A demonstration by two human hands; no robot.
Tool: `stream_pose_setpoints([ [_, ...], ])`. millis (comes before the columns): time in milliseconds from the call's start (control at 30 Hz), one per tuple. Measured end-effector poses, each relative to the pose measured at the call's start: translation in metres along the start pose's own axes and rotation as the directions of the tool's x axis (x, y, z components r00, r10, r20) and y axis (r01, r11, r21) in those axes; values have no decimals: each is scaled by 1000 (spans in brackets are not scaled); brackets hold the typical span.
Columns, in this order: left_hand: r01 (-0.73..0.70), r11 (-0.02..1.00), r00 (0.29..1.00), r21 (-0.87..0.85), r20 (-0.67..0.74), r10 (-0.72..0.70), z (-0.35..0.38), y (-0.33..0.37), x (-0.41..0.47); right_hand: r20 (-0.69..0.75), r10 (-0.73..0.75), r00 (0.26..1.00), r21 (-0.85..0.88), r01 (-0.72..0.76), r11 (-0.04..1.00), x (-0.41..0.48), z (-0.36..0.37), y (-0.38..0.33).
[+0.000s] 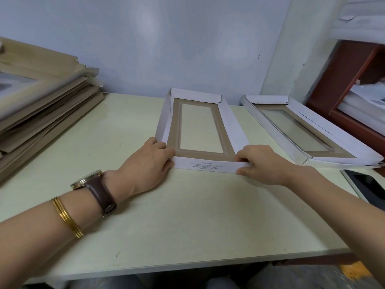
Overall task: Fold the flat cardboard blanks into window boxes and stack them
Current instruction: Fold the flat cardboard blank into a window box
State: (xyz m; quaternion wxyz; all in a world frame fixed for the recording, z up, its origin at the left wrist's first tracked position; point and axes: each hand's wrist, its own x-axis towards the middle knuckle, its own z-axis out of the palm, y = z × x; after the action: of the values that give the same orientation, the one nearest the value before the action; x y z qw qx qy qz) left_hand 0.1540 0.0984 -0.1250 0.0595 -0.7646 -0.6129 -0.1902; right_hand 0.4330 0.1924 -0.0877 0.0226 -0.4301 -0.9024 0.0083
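Observation:
A cardboard window box (227, 122), brown inside with white flaps and a clear window, lies in the middle of the pale table (166, 215). Its left, far and right walls stand partly up. My left hand (149, 163) pinches the left end of the near printed flap (205, 166), and my right hand (264, 163) pinches its right end. A folded window box (295, 151) lies at the right, set at an angle. A tall stack of flat brown blanks (45, 97) sits at the left.
A phone or tablet (366, 185) with a dark screen lies at the table's right edge. A red-brown shelf (341, 80) with white papers stands at the far right. The wall runs close behind the boxes.

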Motion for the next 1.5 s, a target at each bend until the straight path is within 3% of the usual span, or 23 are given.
stream_pose_setpoints([
  [200, -1, 1000, 1000, -15, 2, 1, -1, -1, 0, 8, 1, 1000, -32, -1, 999, 0, -4, -1],
  [300, 0, 1000, 1000, -18, 7, 0, -1, 0, 0, 20, 50, 999, 46, -51, 998, 1, -9, -4],
  [533, 6, 1000, 1000, -30, 12, -6, -3, 1, -1, 188, 156, 970, 42, -167, 985, 1, -5, -10],
  [800, -3, 1000, 1000, -20, 22, 3, -2, 0, 0, 173, 198, 965, 133, -222, 966, 9, -9, -7],
  [933, -8, 1000, 1000, -21, 23, 8, -2, 0, 1, 266, 189, 945, 347, -277, 896, 11, -13, -5],
  [1100, -11, 999, 1000, -37, 20, 11, -3, 0, 0, 382, 152, 911, 456, -329, 827, 12, -20, -1],
  [1233, -7, 999, 1000, -42, 29, 9, -3, -1, 1, 448, 122, 886, 627, -408, 663, 14, -24, 4],
  [1500, -10, 999, 999, -41, 31, 12, -3, -1, 2, 464, 127, 877, 602, -417, 681, 17, -22, 4],
])
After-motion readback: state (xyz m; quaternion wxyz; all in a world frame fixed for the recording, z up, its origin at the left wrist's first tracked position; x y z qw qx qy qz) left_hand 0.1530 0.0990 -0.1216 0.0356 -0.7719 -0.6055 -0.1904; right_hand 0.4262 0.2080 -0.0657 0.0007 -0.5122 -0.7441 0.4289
